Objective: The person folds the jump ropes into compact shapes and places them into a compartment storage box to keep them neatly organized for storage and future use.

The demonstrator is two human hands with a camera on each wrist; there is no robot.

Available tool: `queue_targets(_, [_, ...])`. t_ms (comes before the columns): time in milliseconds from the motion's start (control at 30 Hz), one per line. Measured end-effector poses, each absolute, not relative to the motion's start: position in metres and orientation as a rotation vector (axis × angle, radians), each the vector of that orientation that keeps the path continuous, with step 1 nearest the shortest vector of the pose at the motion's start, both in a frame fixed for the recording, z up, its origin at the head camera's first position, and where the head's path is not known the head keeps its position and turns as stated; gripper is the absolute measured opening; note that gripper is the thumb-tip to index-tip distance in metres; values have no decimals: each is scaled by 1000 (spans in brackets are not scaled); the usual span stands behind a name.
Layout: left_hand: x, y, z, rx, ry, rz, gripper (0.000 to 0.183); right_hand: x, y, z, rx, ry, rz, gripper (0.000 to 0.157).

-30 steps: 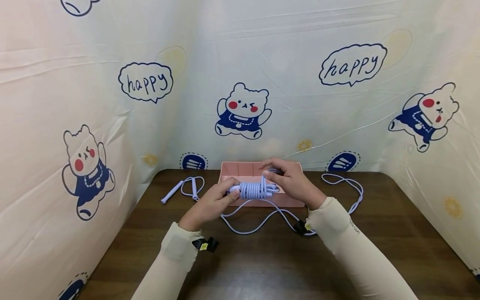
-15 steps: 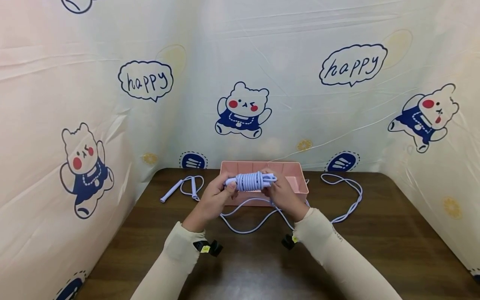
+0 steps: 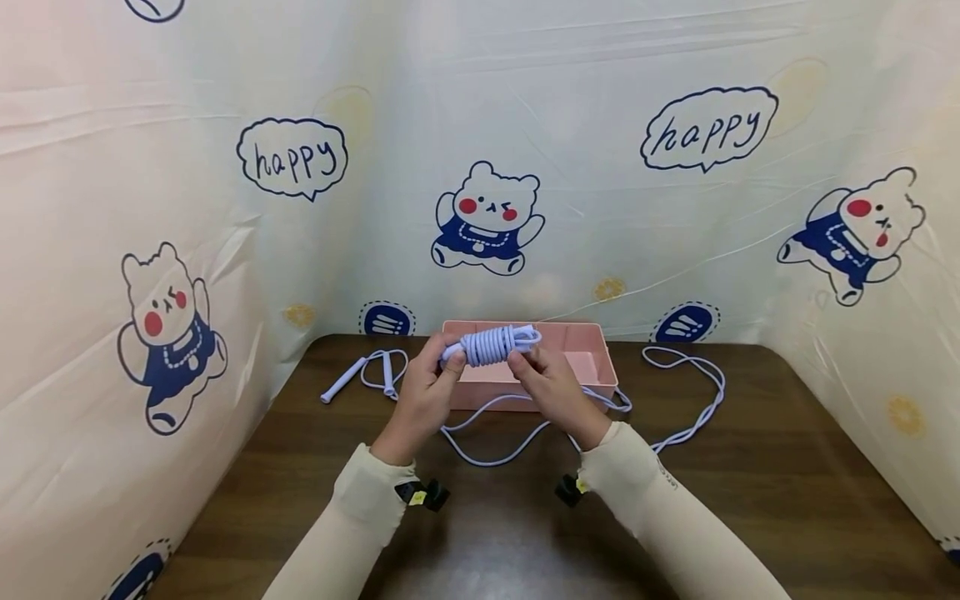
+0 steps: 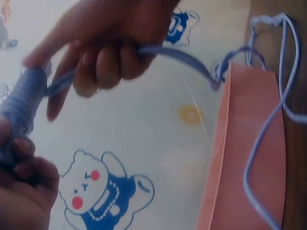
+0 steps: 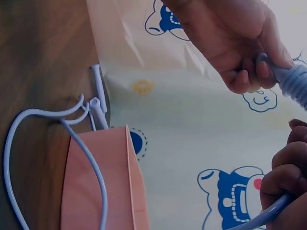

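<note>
A light purple jump rope (image 3: pixel 489 346), wound in tight coils round its handles, is held up over the pink box (image 3: pixel 495 396). My left hand (image 3: pixel 423 392) grips the left end of the bundle, its fingers curled round the handle end in the right wrist view. With the thumb near its right end, my right hand (image 3: pixel 558 392) holds the rope's tail. In the left wrist view that rope strand (image 4: pixel 184 60) runs through the curled right fingers (image 4: pixel 108 67) toward the box.
Another light purple jump rope (image 3: pixel 487 464) lies loosely looped in front of the box on the brown table (image 3: pixel 495 533). Its two handles (image 3: pixel 345 381) rest at the left, and a further rope loop (image 3: pixel 712 392) lies at the right. A printed curtain (image 3: pixel 585 125) surrounds the table.
The right hand has come down from above the bundle, passed behind it and come to its right end with the strand. The bundle has risen slightly and moved left.
</note>
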State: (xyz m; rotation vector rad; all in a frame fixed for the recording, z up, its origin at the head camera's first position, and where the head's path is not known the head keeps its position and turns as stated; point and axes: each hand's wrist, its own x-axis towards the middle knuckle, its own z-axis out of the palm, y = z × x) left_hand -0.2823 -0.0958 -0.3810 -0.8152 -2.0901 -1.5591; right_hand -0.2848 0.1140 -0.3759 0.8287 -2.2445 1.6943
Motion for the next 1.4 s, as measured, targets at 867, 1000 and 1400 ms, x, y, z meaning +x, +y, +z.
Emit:
queue_targets(867, [-291, -99, -392, -728, -2120, -1327, 14, -285, 117, -381, 895, -2520, 1553, 24])
queue_targets(1000, [-294, -100, -393, -652, -2087, -1272, 13, -275, 115, -381, 902, -2583, 1470, 23])
queue_targets(1400, [-315, -129, -391, -419, -2172, -1213, 17, -250, 124, -354, 1039, -2401, 742, 19])
